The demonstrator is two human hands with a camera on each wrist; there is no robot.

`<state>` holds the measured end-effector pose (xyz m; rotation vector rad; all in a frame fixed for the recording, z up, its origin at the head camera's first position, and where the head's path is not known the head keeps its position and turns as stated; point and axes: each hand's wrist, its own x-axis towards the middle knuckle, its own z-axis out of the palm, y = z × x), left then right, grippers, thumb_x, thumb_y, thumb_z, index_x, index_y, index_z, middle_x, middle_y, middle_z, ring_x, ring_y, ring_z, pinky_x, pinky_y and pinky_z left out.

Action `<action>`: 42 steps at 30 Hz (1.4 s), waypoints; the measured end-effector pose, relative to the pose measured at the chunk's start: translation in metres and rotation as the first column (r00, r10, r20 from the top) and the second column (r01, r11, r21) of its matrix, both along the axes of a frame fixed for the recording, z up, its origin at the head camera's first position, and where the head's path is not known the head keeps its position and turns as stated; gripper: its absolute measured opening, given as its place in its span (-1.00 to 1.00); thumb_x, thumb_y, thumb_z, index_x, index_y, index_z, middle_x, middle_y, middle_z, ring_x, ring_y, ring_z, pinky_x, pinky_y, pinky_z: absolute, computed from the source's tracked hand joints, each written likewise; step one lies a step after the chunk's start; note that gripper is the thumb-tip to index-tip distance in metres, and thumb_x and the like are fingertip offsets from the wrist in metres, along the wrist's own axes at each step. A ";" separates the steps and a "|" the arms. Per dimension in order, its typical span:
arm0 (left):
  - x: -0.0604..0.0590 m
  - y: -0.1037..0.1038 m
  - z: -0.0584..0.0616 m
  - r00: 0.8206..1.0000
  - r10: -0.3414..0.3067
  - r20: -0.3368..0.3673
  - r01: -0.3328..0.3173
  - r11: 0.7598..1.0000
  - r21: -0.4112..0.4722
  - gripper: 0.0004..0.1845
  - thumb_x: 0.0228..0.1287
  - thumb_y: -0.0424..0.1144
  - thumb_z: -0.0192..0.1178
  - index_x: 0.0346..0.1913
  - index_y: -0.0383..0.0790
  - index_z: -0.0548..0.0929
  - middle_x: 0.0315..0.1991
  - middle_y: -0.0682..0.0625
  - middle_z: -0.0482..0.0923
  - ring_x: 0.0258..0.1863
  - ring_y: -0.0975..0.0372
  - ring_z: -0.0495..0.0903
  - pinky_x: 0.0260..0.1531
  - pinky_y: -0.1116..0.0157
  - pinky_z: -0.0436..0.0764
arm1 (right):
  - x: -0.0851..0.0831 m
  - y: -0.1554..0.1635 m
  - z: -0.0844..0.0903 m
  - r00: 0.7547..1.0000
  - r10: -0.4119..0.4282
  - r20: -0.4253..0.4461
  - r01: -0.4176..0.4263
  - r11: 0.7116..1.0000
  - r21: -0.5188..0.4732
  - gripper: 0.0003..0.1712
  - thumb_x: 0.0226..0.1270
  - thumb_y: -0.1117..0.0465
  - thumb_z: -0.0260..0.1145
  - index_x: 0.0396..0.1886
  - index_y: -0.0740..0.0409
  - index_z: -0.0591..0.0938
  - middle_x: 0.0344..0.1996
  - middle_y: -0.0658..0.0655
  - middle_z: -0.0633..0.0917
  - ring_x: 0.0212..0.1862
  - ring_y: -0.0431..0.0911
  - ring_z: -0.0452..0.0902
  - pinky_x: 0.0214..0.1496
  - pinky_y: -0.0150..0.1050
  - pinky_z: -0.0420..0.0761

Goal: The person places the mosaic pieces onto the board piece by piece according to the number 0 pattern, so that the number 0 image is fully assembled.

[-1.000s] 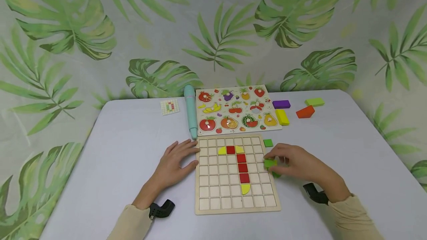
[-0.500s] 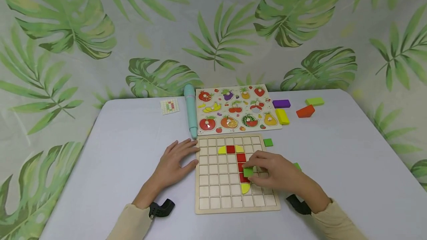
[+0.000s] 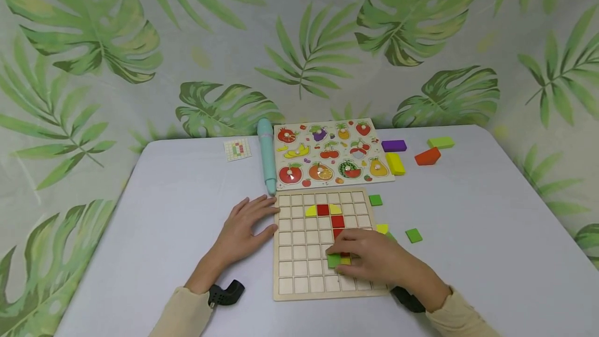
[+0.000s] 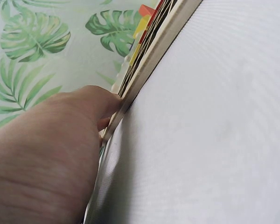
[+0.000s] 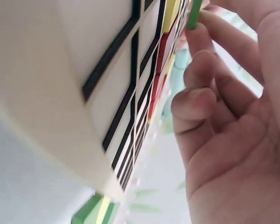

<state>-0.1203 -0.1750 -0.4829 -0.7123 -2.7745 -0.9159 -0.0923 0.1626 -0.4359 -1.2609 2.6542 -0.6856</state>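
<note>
A wooden grid board [image 3: 276, 274] lies on the white table. Red square tiles [image 3: 323, 210] and yellow rounded tiles [image 3: 311, 211] sit in its cells in a hooked line. My right hand [image 3: 374, 256] pinches a green square tile [image 3: 334, 260] between thumb and fingers, low over the board, just left of the lowest yellow tile [image 3: 346, 261]; in the right wrist view the green tile [image 5: 194, 15] stands on edge at the fingertips. This hand partly covers the red column. My left hand [image 3: 243, 228] rests flat on the table, fingertips and thumb touching the board's left edge.
Green tiles [image 3: 414, 235] and a yellow piece [image 3: 382, 229] lie right of the board. Behind it are a fruit puzzle [image 3: 346, 155], a turquoise pen-shaped stick [image 3: 267, 155] and a small pattern card [image 3: 237, 150]. Purple [image 3: 394, 145], yellow [image 3: 395, 164], red [image 3: 428, 156] and lime [image 3: 441, 143] blocks stand back right.
My right hand has taken a green tile from beside the board and carried it left and nearer over the grid. A loose green tile at right is now uncovered. The left hand stays put.
</note>
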 end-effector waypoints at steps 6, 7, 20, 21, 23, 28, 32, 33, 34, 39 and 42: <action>0.001 0.000 0.000 1.000 0.001 0.003 -0.001 1.000 0.003 -0.56 0.40 -0.04 0.33 0.28 -0.03 0.66 0.45 0.07 0.48 0.53 0.09 0.32 0.56 -0.11 0.12 | 0.005 -0.005 0.003 0.999 0.018 0.028 -0.020 0.997 0.072 -0.69 0.34 -0.06 0.48 0.04 -0.19 0.79 -0.07 -0.23 0.69 -0.05 -0.29 0.59 0.01 -0.30 0.70; 0.001 0.000 0.001 1.000 0.001 0.003 -0.001 1.000 0.003 -0.56 0.40 -0.05 0.33 0.28 -0.03 0.66 0.44 0.07 0.48 0.53 0.09 0.32 0.56 -0.11 0.12 | 0.006 -0.005 0.003 0.999 0.020 0.029 -0.022 0.997 0.076 -0.69 0.33 -0.06 0.49 0.03 -0.19 0.80 -0.08 -0.23 0.69 -0.07 -0.30 0.58 0.00 -0.31 0.69; 0.001 0.000 0.002 1.000 0.002 0.011 -0.002 1.000 0.002 -0.56 0.39 -0.05 0.33 0.28 -0.03 0.66 0.45 0.06 0.48 0.54 0.10 0.31 0.57 -0.11 0.12 | 0.008 -0.009 0.003 1.000 0.021 0.017 -0.022 0.994 0.107 -0.62 0.32 -0.12 0.48 0.09 -0.21 0.76 -0.01 -0.19 0.68 -0.01 -0.25 0.56 0.07 -0.25 0.70; 0.001 0.000 0.002 1.000 0.001 0.010 -0.001 1.000 0.003 -0.56 0.39 -0.05 0.34 0.28 -0.03 0.66 0.45 0.06 0.48 0.54 0.10 0.31 0.57 -0.10 0.11 | 0.008 -0.008 0.003 1.000 0.023 0.012 -0.024 0.994 0.103 -0.63 0.32 -0.11 0.48 0.10 -0.21 0.76 -0.01 -0.19 0.68 0.00 -0.24 0.57 0.08 -0.25 0.70; 0.001 0.000 0.001 1.000 0.001 0.009 -0.001 1.000 0.003 -0.56 0.39 -0.05 0.34 0.28 -0.02 0.66 0.45 0.07 0.48 0.54 0.11 0.31 0.57 -0.10 0.11 | 0.007 -0.006 0.005 1.000 0.017 0.011 -0.018 0.995 0.094 -0.63 0.32 -0.08 0.49 0.10 -0.20 0.76 0.00 -0.19 0.68 0.03 -0.23 0.57 0.12 -0.22 0.70; 0.001 0.000 0.001 1.000 0.000 0.010 0.000 1.000 0.002 -0.56 0.40 -0.05 0.33 0.28 -0.04 0.67 0.45 0.06 0.48 0.54 0.10 0.32 0.57 -0.11 0.12 | 0.002 0.004 0.011 0.998 -0.043 0.044 0.039 0.996 0.086 -0.64 0.32 -0.04 0.50 0.10 -0.22 0.75 0.02 -0.23 0.67 0.08 -0.23 0.56 0.15 -0.18 0.69; 0.001 0.001 0.001 1.000 -0.001 0.014 0.001 1.000 -0.001 -0.57 0.41 -0.05 0.32 0.28 -0.05 0.67 0.44 0.05 0.48 0.54 0.10 0.32 0.56 -0.12 0.12 | -0.005 0.013 0.015 0.997 -0.070 0.043 0.067 0.996 0.062 -0.64 0.31 -0.01 0.52 0.09 -0.21 0.75 0.01 -0.24 0.67 0.07 -0.23 0.57 0.12 -0.17 0.70; 0.001 0.001 0.001 1.000 -0.001 0.014 0.001 1.000 -0.003 -0.56 0.41 -0.05 0.32 0.28 -0.05 0.67 0.44 0.05 0.49 0.54 0.10 0.32 0.56 -0.12 0.12 | -0.006 0.016 0.016 0.996 -0.076 0.044 0.074 0.996 0.049 -0.64 0.30 0.00 0.52 0.09 -0.21 0.75 0.00 -0.23 0.68 0.07 -0.23 0.57 0.12 -0.16 0.71; 0.001 0.001 0.001 1.000 0.000 0.014 0.001 1.000 -0.004 -0.56 0.41 -0.05 0.32 0.28 -0.05 0.67 0.44 0.05 0.49 0.54 0.10 0.32 0.56 -0.12 0.12 | -0.008 0.018 0.017 0.996 -0.082 0.046 0.080 0.996 0.040 -0.64 0.29 0.00 0.53 0.08 -0.21 0.76 -0.01 -0.23 0.69 0.07 -0.23 0.57 0.12 -0.16 0.71; 0.001 0.002 0.002 1.000 -0.002 0.014 0.002 1.000 0.001 -0.57 0.40 -0.06 0.33 0.27 -0.05 0.67 0.44 0.04 0.49 0.53 0.08 0.33 0.56 -0.13 0.12 | -0.017 0.034 0.019 0.988 -0.122 0.098 0.121 0.992 0.018 -0.63 0.28 0.05 0.54 0.08 -0.14 0.76 -0.03 -0.20 0.71 -0.01 -0.23 0.57 0.06 -0.21 0.71; 0.001 0.001 0.002 1.000 -0.002 0.014 0.002 1.000 0.007 -0.57 0.39 -0.06 0.33 0.27 -0.05 0.67 0.44 0.04 0.49 0.53 0.07 0.33 0.56 -0.13 0.12 | -0.023 0.044 0.021 0.979 -0.146 0.141 0.146 0.989 0.015 -0.61 0.27 0.11 0.55 0.10 -0.10 0.76 -0.01 -0.18 0.71 -0.03 -0.21 0.56 -0.01 -0.25 0.69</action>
